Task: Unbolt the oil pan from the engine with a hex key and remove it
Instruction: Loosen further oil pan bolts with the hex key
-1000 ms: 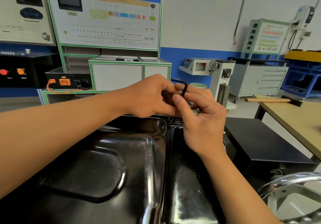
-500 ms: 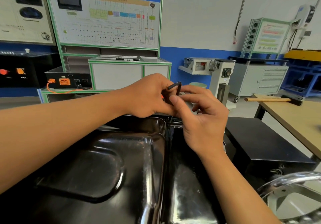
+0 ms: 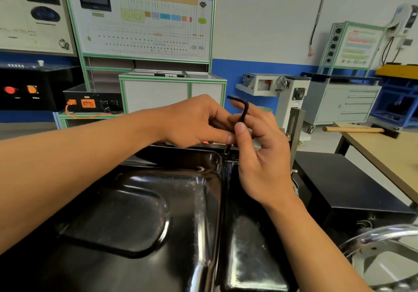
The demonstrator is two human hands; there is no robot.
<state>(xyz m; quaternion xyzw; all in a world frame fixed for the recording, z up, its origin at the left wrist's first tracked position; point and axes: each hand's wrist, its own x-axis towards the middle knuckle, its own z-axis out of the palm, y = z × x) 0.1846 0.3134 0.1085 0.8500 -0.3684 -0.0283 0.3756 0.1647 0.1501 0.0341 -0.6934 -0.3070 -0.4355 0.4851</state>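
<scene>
Left hand (image 3: 194, 122) and right hand (image 3: 264, 156) both pinch hex key (image 3: 244, 114) over oil pan (image 3: 135, 201) far rim; shaft near-upright, tip down at rim, directly below hands.

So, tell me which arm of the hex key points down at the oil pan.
The long arm, held between left hand and right hand; the short arm juts sideways above them.

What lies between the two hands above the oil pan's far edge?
The black hex key, pinched by both the left hand and right hand, as the head view shows.
</scene>
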